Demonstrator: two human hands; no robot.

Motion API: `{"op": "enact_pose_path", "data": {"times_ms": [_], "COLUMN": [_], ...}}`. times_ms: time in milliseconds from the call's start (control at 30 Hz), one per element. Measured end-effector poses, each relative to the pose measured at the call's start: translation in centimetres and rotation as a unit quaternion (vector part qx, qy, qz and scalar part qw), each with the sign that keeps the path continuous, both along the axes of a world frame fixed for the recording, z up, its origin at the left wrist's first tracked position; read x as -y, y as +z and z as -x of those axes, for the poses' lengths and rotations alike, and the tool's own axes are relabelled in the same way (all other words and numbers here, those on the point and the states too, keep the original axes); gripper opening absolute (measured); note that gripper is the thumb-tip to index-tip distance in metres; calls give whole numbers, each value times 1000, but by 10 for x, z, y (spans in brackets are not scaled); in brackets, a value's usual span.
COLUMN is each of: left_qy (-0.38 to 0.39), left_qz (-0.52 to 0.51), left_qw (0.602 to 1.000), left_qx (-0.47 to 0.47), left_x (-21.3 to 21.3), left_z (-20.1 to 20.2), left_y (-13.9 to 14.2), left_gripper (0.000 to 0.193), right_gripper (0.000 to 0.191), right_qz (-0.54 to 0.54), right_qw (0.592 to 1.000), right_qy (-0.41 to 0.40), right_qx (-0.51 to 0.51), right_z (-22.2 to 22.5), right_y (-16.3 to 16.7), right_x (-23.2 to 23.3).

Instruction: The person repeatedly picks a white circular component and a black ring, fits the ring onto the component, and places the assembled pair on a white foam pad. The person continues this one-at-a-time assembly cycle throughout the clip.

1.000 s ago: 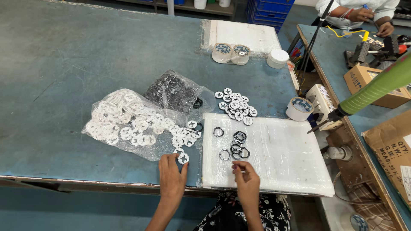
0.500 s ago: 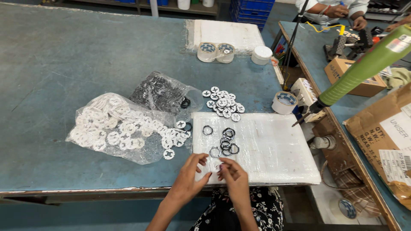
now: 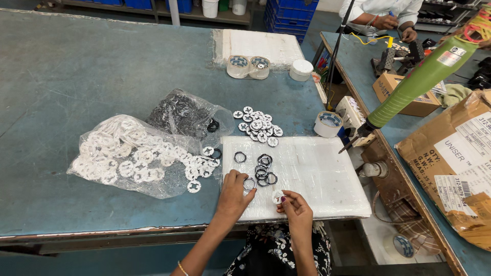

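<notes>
My left hand [image 3: 234, 190] rests on the white foam sheet [image 3: 317, 174], fingertips touching a dark ring [image 3: 249, 183]. My right hand [image 3: 295, 206] pinches a small white round part [image 3: 277, 197] just above the sheet. Several black rings [image 3: 262, 169] lie in a cluster beside both hands. A clear bag of white round parts [image 3: 128, 153] lies to the left, and a bag of black rings [image 3: 185, 114] sits behind it. A loose pile of white-and-black assembled discs [image 3: 258, 123] sits on the table beyond the sheet.
Tape rolls [image 3: 248, 66] and a white tub [image 3: 300, 69] stand at the back on another sheet. Another tape roll [image 3: 328, 124] is at the table's right edge. A green hanging tool [image 3: 417, 84] points down at right. Cardboard boxes [image 3: 450, 158] and another person [image 3: 381, 13] are beyond.
My left hand left the loose white parts by the bag and moved right onto the foam sheet. My right hand now holds a white part. The view has shifted closer.
</notes>
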State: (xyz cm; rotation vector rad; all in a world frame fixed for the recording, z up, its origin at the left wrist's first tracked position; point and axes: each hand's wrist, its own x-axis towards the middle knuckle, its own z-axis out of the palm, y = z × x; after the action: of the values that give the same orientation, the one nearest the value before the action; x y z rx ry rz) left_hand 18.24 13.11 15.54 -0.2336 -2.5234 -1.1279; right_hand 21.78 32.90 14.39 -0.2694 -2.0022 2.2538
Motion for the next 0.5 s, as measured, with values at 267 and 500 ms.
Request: {"op": "enact_pose_path", "data": {"times_ms": [267, 500], "left_qy": [-220, -309], "left_qz": [-711, -829], "left_qw": [564, 343], "left_qx": [357, 314], "left_x": [18, 0], "left_z": [-20, -48], "left_y": [15, 1], "left_gripper": [46, 51], "right_gripper": [32, 32], "right_qz": [134, 164], "right_qw": [990, 983], "right_qy": [31, 76], "right_qx": [0, -2], "right_z": [-14, -26], "right_y": [50, 74], "right_x": [5, 20]}}
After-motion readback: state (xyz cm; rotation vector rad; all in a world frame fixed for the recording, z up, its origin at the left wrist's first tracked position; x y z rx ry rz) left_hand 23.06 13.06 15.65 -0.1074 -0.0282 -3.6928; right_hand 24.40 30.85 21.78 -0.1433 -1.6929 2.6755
